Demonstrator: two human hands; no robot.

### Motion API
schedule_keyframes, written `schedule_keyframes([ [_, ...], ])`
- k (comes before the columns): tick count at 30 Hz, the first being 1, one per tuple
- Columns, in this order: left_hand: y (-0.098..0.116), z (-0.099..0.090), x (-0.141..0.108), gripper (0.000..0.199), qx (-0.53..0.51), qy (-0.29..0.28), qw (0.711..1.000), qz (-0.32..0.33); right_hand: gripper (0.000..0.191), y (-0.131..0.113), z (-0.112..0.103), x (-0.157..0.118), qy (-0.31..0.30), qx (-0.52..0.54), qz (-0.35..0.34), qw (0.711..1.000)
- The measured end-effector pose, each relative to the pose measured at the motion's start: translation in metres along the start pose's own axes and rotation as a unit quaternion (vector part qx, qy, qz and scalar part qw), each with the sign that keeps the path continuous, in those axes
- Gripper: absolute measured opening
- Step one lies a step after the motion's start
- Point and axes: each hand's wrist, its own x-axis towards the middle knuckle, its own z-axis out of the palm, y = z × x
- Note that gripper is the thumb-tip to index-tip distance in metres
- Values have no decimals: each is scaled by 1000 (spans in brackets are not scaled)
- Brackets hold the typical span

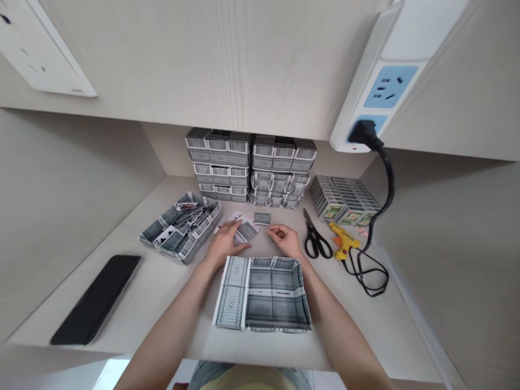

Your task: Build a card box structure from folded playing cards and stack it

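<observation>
Beyond a box made of playing cards (231, 300), both bare hands rest near loose cards. My left hand (225, 241) has its thumb and fingers spread at the left edge of a face-down card (247, 232), with other cards partly under it. My right hand (284, 238) is closed, fingertips pressed together; anything between them is too small to make out. A small grey-backed card piece (262, 218) lies just beyond, between the two hands. The card box stands between my forearms, its open compartment facing up.
A card tray (189, 254) holding many loose cards is at the left, a black phone (97, 298) nearer. Stacked card boxes (221, 173) stand behind. Scissors (316, 241), a yellow glue gun (344, 238) with its cord and card packs (345, 200) are at right. A power strip (379, 86) hangs above.
</observation>
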Motion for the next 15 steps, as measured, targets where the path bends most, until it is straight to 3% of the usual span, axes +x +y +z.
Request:
schedule_keyframes([
  [7,6,-2,0,66,-16,-25,998,59,31,-12,-9,-11,60,-184,-105,975],
  [11,1,-1,-1,79,18,-6,1000,14,57,-10,-9,-11,83,-285,-92,950],
  [15,-3,0,-2,80,81,-18,996,-15,73,2,-7,-9,93,-303,-68,946],
])
